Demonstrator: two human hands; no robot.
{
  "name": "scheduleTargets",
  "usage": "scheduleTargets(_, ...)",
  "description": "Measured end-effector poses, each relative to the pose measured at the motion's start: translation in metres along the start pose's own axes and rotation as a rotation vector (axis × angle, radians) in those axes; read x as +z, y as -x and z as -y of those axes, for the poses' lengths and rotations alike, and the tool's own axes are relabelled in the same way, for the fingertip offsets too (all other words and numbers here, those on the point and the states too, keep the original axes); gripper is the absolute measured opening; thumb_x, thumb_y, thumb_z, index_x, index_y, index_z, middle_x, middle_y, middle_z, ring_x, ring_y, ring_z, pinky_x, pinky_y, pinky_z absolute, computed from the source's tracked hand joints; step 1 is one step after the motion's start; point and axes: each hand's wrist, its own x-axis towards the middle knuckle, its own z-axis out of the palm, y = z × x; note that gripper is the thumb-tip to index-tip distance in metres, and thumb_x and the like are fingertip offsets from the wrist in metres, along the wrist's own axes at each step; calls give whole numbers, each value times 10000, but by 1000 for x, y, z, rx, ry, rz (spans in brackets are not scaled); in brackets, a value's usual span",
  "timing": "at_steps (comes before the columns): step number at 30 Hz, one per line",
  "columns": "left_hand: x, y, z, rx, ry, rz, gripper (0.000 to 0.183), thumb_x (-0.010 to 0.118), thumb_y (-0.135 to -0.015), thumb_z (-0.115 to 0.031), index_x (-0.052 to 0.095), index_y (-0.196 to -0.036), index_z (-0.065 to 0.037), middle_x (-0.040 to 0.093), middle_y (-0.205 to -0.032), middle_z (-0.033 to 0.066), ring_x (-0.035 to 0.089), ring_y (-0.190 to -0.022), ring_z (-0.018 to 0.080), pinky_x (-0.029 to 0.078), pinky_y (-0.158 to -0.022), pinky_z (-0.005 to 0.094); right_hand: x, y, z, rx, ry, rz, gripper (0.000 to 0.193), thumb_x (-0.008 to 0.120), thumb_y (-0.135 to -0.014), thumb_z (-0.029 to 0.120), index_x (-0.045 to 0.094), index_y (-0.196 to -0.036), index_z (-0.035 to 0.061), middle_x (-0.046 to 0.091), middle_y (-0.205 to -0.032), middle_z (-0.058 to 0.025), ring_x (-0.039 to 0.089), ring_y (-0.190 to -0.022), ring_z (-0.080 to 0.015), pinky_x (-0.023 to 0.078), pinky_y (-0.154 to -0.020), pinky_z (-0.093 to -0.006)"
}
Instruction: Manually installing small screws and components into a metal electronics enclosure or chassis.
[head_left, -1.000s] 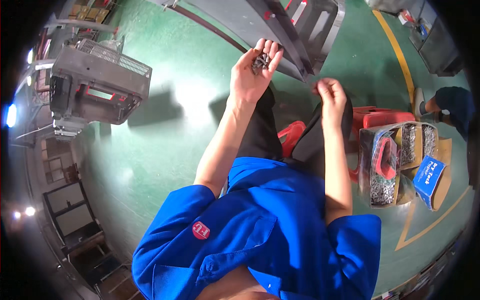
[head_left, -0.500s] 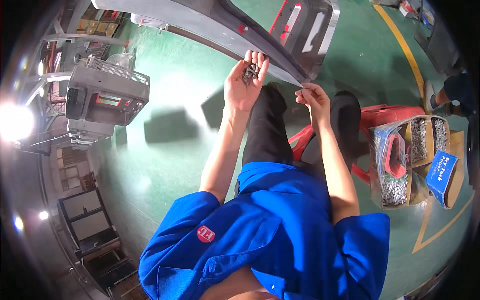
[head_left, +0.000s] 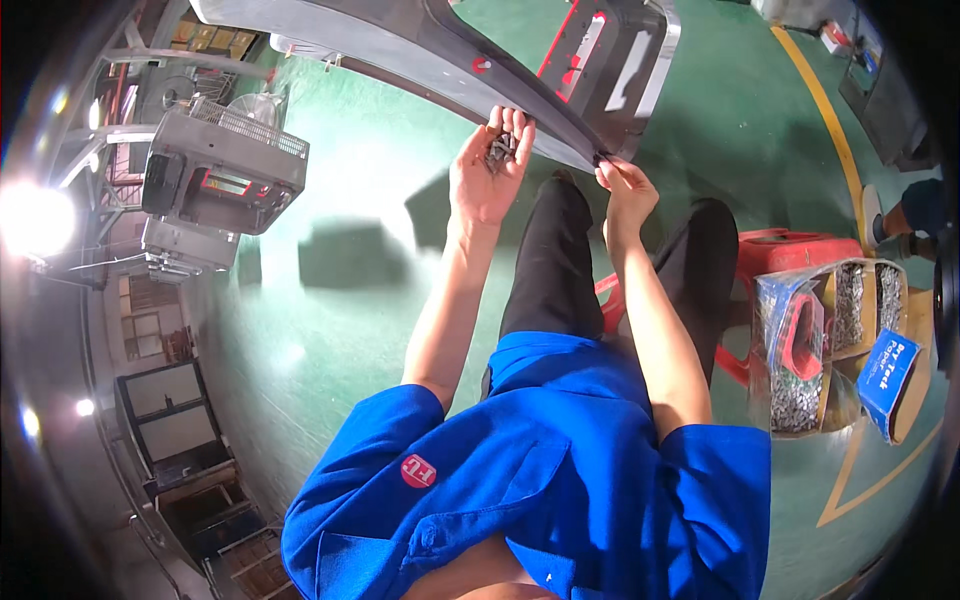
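Observation:
My left hand (head_left: 485,185) is cupped palm up below the long grey panel (head_left: 395,55), cradling a small heap of grey metal pieces (head_left: 501,150) that look like screws or studs. Its fingertips lie close to the panel's lower edge. At the panel's narrow right end, my right hand (head_left: 627,192) is closed in a pinch with thumb and fingers against the dark edge. Whatever sits between those fingertips is hidden or too small to make out. A red spot (head_left: 481,65) marks the panel above my left hand.
To my right, a red plastic stool (head_left: 790,245) stands beside open boxes of small metal parts (head_left: 797,400), a blue carton (head_left: 887,372) among them. A grey framed part (head_left: 635,75) is beyond the panel. Another person's leg (head_left: 918,212) shows at far right. Grey housings (head_left: 225,170) hang at left.
My right hand has moved up and slightly left, from just below the panel's end to touching its edge. My left hand stays cupped around the metal pieces. The view has shifted slightly.

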Motion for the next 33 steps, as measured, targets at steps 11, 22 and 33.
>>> scheduleTargets(11,-15,-4,-2,96,-78,-63,264,416,-923,-111,484,-1111,61,536,-1123,159,514,-1103,289,367,-1044,424,-8,-16,-17,51,240,142,79,659,-738,-18,648,-803,-62,631,-712,-76,592,-629,-116,482,-633,-214)
scheduleTargets(22,-23,-6,-1,188,-156,-42,270,415,-909,-81,443,-1137,61,514,-1124,149,498,-1118,271,383,-1024,381,11,-16,-14,98,310,125,143,693,-739,28,664,-863,-36,640,-732,-49,590,-618,-99,461,-565,-225)
scheduleTargets(33,-34,48,59,167,-204,-233,359,346,-958,-148,463,-1249,26,505,-1262,145,486,-1168,240,369,-1029,367,67,42,82,-1091,1342,1000,127,603,-729,86,626,-841,30,615,-838,-90,598,-822,-221,491,-731,-340)
